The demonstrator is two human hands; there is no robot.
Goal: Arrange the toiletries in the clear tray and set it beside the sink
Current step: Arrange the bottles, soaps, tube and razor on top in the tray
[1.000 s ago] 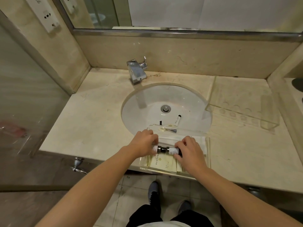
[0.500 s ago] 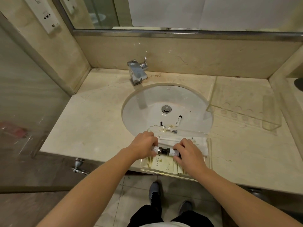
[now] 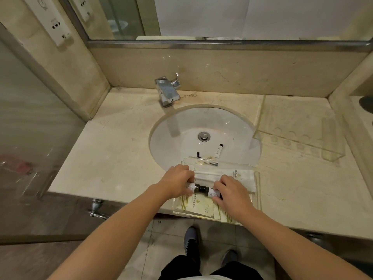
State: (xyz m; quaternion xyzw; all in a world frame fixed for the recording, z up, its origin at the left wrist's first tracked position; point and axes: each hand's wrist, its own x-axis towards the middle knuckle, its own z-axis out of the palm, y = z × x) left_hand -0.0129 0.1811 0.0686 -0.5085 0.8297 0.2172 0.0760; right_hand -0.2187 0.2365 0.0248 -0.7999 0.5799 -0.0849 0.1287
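- The clear acrylic tray sits at the front of the beige marble counter; its far edge reaches over the near rim of the white oval sink basin, and its near edge overhangs the counter's front edge slightly.
- Inside the tray lie flat cream sachets with gold print at the near side and a white paper-wrapped packet with a gold emblem further back.
- Two small dark bottles with white labels lie on their sides, cap to cap, across the middle of the tray.
- The left hand curls its fingers around the left small dark bottle, the knuckles just beside the tray's left wall.
- The right hand grips the right small dark bottle, fingers bent over it, the wrist crossing the tray's near right corner.
- A small white tube with a black cap lies loose in the basin, between the chrome drain and the tray's far edge; a thin black item lies just left of it, too small to identify.
- A second clear acrylic holder with round holes stands on the counter right of the basin, its near corner jutting over the basin rim.
- The counter left of the basin is bare marble up to the wall; a bare strip lies to the right of the tray, in front of the holder.
- The square chrome tap stands behind the basin, well apart from both hands.
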